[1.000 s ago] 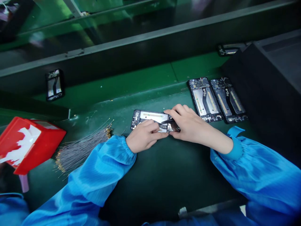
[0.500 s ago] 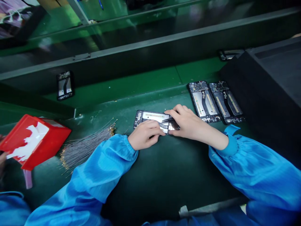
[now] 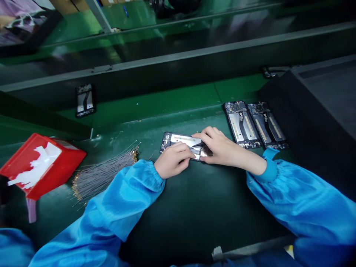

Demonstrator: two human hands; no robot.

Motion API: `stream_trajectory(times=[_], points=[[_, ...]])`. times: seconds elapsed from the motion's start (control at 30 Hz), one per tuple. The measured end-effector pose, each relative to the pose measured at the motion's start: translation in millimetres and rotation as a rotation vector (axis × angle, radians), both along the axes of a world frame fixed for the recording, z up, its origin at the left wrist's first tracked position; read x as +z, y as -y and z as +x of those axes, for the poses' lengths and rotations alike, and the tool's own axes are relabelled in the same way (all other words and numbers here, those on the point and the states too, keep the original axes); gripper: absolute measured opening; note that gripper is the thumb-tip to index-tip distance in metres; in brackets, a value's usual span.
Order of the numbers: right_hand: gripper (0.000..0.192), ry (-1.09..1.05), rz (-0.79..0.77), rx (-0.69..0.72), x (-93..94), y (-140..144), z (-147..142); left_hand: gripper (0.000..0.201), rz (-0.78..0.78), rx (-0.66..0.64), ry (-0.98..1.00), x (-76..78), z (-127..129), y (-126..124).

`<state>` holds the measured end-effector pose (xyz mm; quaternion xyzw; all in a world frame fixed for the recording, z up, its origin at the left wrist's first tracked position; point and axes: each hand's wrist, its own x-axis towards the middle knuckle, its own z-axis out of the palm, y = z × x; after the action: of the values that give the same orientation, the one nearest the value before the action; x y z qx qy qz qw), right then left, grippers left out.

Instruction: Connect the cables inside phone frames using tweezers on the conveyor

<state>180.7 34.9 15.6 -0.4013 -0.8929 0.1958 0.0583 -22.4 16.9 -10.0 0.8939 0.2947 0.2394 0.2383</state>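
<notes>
Green bench mat [image 3: 180,218] fills most of the frame. Red box [image 3: 39,165] sits at the left edge, with a bundle of thin wires [image 3: 104,174] just beside it. Two open phones [image 3: 254,124] lie side by side right of center. Dead center, an open phone [image 3: 180,142] lies flat; left hand [image 3: 172,161] curls over its near edge, right hand [image 3: 219,146] pinches black tweezers [image 3: 197,145] onto it.

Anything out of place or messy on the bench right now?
The bundle of thin wires lies fanned out loose, strands straying, beside the tilted red box. The opened phone under the left hand and right hand lies flat.
</notes>
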Motion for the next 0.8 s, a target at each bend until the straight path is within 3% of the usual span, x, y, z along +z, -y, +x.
stream_trajectory(times=[0.23,0.47,0.8], points=[[0.047,0.014,0.067,0.059,0.5,-3,2,0.015,0.047,0.115,-0.058,-0.9,5,1],[0.042,0.115,0.093,0.094,4.3,-9,-6,0.016,0.057,0.141,-0.101,-1.0,7,0],[0.040,0.180,-0.083,-0.034,13.2,-6,-19,0.014,-0.057,-0.079,-0.046,2.8,-1,-4]])
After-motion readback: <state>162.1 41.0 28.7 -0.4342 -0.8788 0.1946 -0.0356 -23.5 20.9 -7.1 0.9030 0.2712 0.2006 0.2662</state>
